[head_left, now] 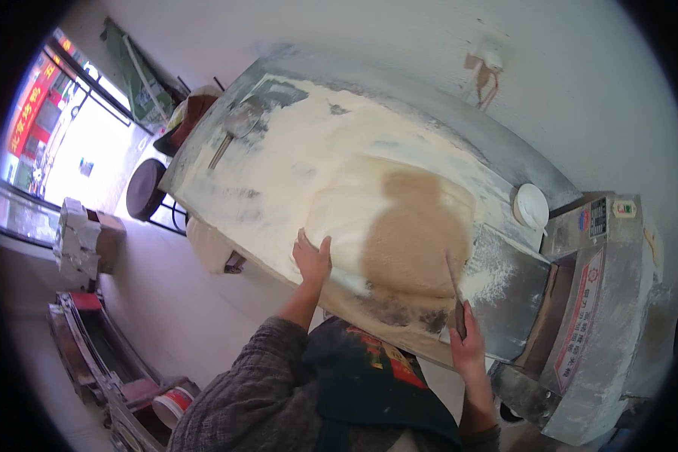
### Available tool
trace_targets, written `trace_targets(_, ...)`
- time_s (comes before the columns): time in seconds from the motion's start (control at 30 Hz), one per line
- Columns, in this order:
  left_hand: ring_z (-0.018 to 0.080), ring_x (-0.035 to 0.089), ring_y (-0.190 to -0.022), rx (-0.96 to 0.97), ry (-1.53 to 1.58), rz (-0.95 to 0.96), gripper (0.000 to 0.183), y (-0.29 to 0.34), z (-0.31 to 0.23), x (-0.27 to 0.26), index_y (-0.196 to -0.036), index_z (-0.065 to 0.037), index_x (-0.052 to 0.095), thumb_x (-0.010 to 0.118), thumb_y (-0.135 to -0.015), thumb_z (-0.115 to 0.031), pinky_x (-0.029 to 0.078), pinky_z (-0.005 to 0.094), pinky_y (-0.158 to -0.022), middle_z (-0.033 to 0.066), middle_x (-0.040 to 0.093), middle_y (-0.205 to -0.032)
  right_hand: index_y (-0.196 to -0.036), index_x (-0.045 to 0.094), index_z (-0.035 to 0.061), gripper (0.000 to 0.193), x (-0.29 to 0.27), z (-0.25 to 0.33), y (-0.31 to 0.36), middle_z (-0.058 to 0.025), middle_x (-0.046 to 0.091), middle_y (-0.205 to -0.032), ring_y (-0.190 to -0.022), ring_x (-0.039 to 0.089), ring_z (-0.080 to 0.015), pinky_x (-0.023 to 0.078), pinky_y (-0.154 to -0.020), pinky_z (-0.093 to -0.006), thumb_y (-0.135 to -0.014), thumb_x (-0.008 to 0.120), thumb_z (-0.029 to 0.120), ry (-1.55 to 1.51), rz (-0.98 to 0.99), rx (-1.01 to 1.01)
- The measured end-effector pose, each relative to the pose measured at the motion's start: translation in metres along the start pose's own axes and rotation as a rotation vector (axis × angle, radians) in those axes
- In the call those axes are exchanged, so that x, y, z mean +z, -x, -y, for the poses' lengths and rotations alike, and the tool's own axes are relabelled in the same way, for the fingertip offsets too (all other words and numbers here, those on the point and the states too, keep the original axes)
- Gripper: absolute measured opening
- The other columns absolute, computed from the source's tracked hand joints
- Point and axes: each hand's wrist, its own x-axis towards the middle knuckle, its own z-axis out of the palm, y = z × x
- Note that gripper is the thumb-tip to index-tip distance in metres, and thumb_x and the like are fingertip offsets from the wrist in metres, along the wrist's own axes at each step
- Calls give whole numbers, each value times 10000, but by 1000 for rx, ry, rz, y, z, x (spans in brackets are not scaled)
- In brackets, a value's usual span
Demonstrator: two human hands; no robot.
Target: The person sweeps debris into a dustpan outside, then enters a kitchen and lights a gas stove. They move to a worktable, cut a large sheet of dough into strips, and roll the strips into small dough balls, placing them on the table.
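Head view: white round bowl, right end of table, contents indistinct; red-and-white bucket, low left, interior unclear. Broad dough slab, flat on flour-dusted table. Left hand: fingers loosely spread, empty, at slab's near-left edge, contact uncertain. Right hand: grasping knife, blade at slab's right edge. Round dark stool, left; metal machine, right.

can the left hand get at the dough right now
Likely yes: the left hand looks empty, beside the dough, with nothing visible between them; the knife is at the dough's right side, in the right hand.
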Motion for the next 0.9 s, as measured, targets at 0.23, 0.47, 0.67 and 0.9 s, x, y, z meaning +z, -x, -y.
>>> trace_targets(0.23,233,606,-818,-408,686,526,477,-41,32,-12,-1083,34,535,688,-709,-218,487,328,-712,148,612,-955,-1202,476,123,423,25,141,-103,-174,600,-936,-812,589,-340,470,-738,-422,-781,518,132,390,453,-297)
trace_targets(0.47,214,572,-899,-333,724,511,565,-32,51,-12,-1196,-67,506,692,-706,-277,445,325,-760,127,603,-1023,-919,626,93,255,109,190,-170,-183,614,-734,-714,601,-332,481,-680,-422,-708,512,179,590,577,-363)
trace_targets(0.67,228,577,-892,-366,731,605,579,-38,44,-30,-1217,-86,488,677,-716,-306,450,341,-745,131,594,-1048,-761,658,58,188,142,213,-208,-177,621,-741,-714,605,-331,490,-672,-408,-683,517,156,623,638,-369)
trace_targets(0.9,230,588,-870,-49,286,668,537,-28,40,-42,-1190,-41,488,665,-728,-252,472,350,-708,163,599,-1013,-755,649,0,175,191,254,-203,-186,632,-794,-795,626,-300,502,-679,-367,-709,569,149,672,650,-432)
